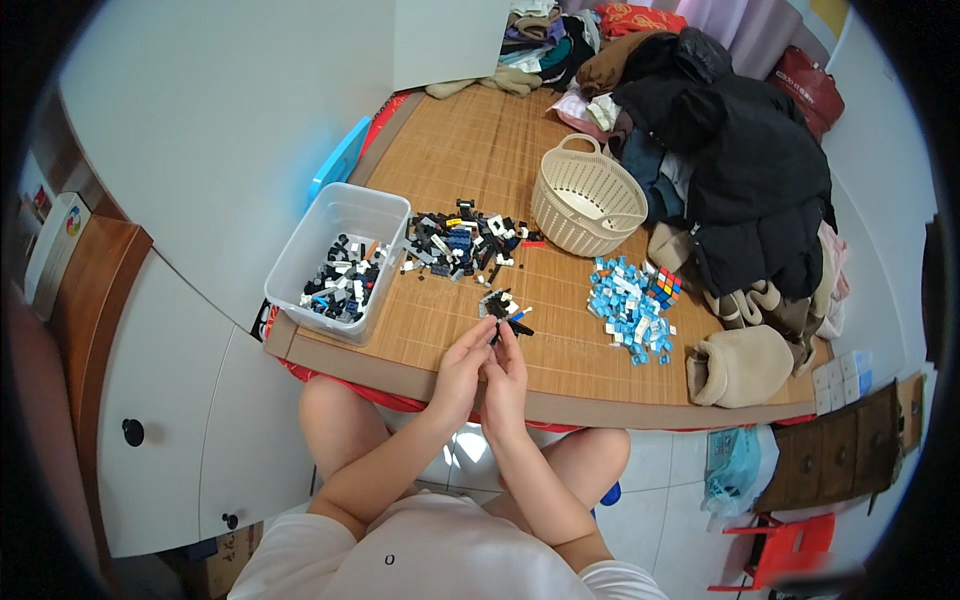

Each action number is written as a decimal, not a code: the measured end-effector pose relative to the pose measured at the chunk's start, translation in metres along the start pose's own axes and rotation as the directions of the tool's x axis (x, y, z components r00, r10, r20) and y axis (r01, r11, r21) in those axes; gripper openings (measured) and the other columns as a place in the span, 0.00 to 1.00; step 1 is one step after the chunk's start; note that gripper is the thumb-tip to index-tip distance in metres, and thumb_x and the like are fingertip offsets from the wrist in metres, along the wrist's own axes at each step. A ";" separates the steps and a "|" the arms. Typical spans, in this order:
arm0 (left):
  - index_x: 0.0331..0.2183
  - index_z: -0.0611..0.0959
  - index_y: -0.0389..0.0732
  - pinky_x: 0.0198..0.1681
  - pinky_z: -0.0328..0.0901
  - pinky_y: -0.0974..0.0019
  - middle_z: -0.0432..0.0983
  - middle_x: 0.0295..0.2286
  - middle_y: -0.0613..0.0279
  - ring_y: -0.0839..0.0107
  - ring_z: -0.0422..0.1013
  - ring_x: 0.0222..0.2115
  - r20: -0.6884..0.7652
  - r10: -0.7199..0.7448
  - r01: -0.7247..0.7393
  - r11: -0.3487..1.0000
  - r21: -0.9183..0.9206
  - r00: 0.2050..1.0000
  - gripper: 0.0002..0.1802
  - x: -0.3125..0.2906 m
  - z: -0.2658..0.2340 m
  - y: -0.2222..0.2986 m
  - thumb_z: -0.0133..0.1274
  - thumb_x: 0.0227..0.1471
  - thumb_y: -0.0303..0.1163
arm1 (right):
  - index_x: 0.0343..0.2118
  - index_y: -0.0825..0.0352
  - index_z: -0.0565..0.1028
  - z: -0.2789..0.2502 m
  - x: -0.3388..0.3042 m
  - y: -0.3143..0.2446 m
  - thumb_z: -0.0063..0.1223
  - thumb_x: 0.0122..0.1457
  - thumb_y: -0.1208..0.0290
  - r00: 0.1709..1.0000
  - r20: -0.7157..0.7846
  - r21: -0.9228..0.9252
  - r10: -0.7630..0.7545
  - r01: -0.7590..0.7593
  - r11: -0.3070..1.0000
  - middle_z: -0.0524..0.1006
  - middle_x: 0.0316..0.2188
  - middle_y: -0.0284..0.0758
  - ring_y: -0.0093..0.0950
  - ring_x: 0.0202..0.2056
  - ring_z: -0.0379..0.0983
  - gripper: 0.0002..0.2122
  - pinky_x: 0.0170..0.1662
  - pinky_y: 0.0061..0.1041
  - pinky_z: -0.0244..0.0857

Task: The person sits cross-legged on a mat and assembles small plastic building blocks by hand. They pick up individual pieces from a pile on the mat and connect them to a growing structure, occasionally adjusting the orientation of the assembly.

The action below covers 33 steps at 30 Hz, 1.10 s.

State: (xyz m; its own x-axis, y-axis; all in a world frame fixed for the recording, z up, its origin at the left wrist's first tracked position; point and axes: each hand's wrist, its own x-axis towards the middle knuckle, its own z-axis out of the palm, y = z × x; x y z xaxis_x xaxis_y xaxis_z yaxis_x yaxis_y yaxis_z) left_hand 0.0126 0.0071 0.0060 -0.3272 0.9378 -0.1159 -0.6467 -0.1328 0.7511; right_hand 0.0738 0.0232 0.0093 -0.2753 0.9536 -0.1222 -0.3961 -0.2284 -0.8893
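Note:
My left hand and my right hand meet at the near side of the mat, fingers bent and fingertips together. Pinched between them is a small dark building brick, mostly covered by the fingers. Just beyond the fingertips lies a small cluster of black, white and blue bricks; whether its pieces are joined I cannot tell. Farther off is a loose pile of black, white, grey and dark blue bricks. A clear plastic bin on the left holds more bricks.
To the right lie a heap of light blue and white pieces and a puzzle cube. Behind them stands a beige basket. Dark clothes are heaped at the far right. A bamboo mat covers the surface.

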 end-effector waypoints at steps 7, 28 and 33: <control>0.52 0.61 0.30 0.57 0.46 0.68 0.56 0.53 0.52 0.68 0.49 0.56 -0.016 0.107 -0.108 0.994 -0.017 0.994 0.26 -0.018 0.006 0.048 0.36 0.49 0.20 | 0.57 0.69 0.52 0.036 -0.016 -0.026 0.32 0.52 0.88 0.990 0.141 0.026 0.002 -0.005 1.000 0.56 0.55 0.41 0.28 0.55 0.54 0.26 0.56 0.24 0.50; 0.52 0.61 0.30 0.57 0.45 0.65 0.56 0.53 0.54 0.66 0.50 0.56 -0.194 0.471 -0.439 0.879 0.185 0.861 0.27 -0.048 -0.062 0.156 0.35 0.47 0.21 | 0.57 0.69 0.50 0.157 -0.027 -0.014 0.34 0.51 0.86 0.840 0.542 -0.061 0.012 0.025 0.998 0.51 0.58 0.39 0.29 0.60 0.44 0.27 0.61 0.29 0.37; 0.53 0.60 0.30 0.58 0.43 0.64 0.55 0.54 0.53 0.65 0.48 0.57 -0.216 0.523 -0.463 0.843 0.275 0.824 0.27 -0.050 -0.074 0.160 0.35 0.48 0.22 | 0.58 0.68 0.50 0.158 -0.027 -0.012 0.33 0.50 0.86 0.837 0.545 -0.088 0.037 0.014 0.996 0.50 0.59 0.37 0.29 0.61 0.43 0.28 0.61 0.30 0.36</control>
State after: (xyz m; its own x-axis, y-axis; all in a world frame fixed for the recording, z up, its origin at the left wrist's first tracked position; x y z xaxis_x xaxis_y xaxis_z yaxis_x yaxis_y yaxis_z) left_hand -0.1258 -0.0851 0.0842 -0.7569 0.6344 0.1569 -0.2045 -0.4579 0.8652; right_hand -0.0523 -0.0312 0.0924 -0.7229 0.6829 0.1050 -0.3209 -0.1972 -0.9264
